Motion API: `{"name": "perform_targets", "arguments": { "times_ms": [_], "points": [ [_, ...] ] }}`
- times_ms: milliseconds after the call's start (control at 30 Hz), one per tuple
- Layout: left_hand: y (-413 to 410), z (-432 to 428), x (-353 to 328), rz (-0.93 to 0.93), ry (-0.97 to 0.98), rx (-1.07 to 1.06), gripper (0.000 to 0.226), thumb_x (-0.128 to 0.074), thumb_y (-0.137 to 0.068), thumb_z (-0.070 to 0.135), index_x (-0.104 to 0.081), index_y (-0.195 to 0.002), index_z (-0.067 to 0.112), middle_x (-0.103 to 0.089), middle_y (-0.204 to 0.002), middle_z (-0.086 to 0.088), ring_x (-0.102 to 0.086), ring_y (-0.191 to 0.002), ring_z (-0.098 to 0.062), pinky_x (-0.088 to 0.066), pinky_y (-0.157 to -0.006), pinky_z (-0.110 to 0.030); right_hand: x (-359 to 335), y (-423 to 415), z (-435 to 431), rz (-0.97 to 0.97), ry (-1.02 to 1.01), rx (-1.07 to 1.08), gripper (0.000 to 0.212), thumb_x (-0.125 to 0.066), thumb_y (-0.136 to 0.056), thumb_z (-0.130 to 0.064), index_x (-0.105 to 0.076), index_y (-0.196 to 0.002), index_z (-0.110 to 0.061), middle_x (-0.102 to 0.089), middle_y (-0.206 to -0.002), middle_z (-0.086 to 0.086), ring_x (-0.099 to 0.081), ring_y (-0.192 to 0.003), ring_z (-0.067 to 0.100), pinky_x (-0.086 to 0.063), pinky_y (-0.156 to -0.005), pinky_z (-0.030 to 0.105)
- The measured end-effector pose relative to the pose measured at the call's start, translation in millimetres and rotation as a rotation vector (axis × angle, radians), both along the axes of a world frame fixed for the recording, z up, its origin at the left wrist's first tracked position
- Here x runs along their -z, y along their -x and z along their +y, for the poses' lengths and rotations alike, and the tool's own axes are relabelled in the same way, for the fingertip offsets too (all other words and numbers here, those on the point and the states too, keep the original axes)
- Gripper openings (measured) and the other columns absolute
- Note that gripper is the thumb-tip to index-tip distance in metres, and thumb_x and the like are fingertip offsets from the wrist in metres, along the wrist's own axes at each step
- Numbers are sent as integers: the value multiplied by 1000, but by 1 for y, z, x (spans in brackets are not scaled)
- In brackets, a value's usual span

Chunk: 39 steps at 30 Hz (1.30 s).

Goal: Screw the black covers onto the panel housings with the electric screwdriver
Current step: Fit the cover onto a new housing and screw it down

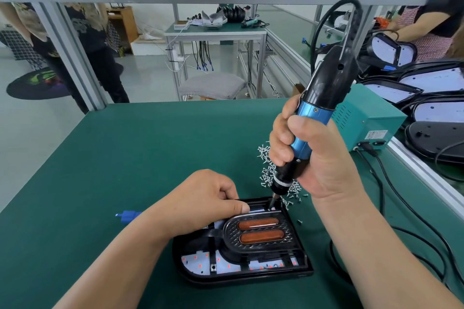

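A black panel housing [298,272] lies on the green table mat near the front edge. Its black cover [233,227] with two orange lenses sits in the housing. My right hand [316,158] grips a blue and black electric screwdriver [313,118], held almost upright with its bit down at the far edge of the housing. My left hand [200,200] rests on the housing's far left side with fingers curled, thumb tip pressing beside the bit. Whether it holds a screw is hidden.
A heap of small silver screws [268,170] lies just behind the housing. A teal power box [364,120] stands at the right with black cables [401,208] running over the mat. Several more housings [439,110] lie stacked at the far right. A blue connector [128,216] lies left of my left hand.
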<state>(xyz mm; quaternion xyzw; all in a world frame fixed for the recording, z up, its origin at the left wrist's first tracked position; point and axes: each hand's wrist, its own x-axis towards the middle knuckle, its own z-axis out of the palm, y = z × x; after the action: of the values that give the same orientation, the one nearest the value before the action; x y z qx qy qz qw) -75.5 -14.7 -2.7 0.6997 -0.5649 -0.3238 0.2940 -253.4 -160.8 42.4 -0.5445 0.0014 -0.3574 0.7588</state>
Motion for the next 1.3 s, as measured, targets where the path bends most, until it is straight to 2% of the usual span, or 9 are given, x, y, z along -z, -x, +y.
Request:
{"name": "perform_targets", "arguments": {
  "times_ms": [133,400,600,867,1067,1133,1200,1233,1300],
  "points": [
    [0,1,1,38,-31,48,29,-85,-83,47,-70,-73,24,-52,-48,11,-41,-47,-7,-36,-49,-19,4,1,0,-44,13,-196,32,-82,-82,-30,-59,-99,-15,-52,-70,0,-49,-48,13,-42,-51,27],
    [-1,3,2,21,-16,83,31,-81,-81,53,-70,-76,25,-52,-50,10,-40,-51,-10,-36,-52,-24,7,4,-1,-133,-53,-171,51,-82,-80,-29,-63,-123,-10,-51,-66,-1,-47,-45,11,-43,-49,24],
    [1,3,-3,29,12,93,33,-82,-82,51,-69,-77,21,-40,-52,10,-33,-53,-13,-30,-50,-26,1,11,-2,-207,-58,-113,51,-82,-77,-31,-66,-119,-8,-52,-65,-2,-47,-46,10,-44,-49,23],
    [6,4,-9,-11,-75,93,32,-83,-87,44,-72,-77,16,-43,-47,12,-35,-47,-10,-31,-49,-23,1,8,3,-158,8,-150,48,-84,-78,-29,-66,-115,-5,-53,-65,2,-48,-46,15,-38,-49,27],
    [4,4,-7,-9,-102,94,30,-83,-87,44,-72,-74,19,-45,-46,14,-36,-44,-5,-32,-47,-21,-7,10,2,-154,-19,68,47,-85,-79,-35,-64,-115,-12,-51,-70,-3,-47,-53,12,-43,-55,27],
    [1,5,-8,17,-87,110,30,-83,-87,47,-74,-74,21,-47,-50,17,-39,-47,-2,-33,-50,-16,-8,12,-1,-189,-97,191,33,-77,-90,-32,-63,-116,-15,-51,-71,-5,-47,-56,10,-44,-57,26],
    [-1,4,-8,78,-32,76,35,-76,-86,53,-73,-77,19,-52,-65,13,-44,-59,-4,-37,-61,-16,-6,10,-4,-216,-260,307,26,-64,-100,-32,-62,-120,-16,-50,-74,-5,-46,-60,10,-44,-61,26],
    [-4,3,-5,173,-3,0,38,-73,-83,53,-74,-85,14,-52,-73,8,-43,-64,-8,-36,-64,-21,-4,9,-6,-231,-345,353,28,-64,-101,-34,-62,-122,-16,-50,-76,-3,-46,-62,12,-44,-64,27],
    [-9,0,-1,475,26,-180,38,-69,-84,35,-76,-103,2,-50,-75,1,-39,-60,-11,-33,-56,-23,1,6,-8,-254,-467,442,31,-67,-100,-37,-62,-122,-16,-51,-78,0,-48,-65,15,-46,-68,29]
  ]
}}
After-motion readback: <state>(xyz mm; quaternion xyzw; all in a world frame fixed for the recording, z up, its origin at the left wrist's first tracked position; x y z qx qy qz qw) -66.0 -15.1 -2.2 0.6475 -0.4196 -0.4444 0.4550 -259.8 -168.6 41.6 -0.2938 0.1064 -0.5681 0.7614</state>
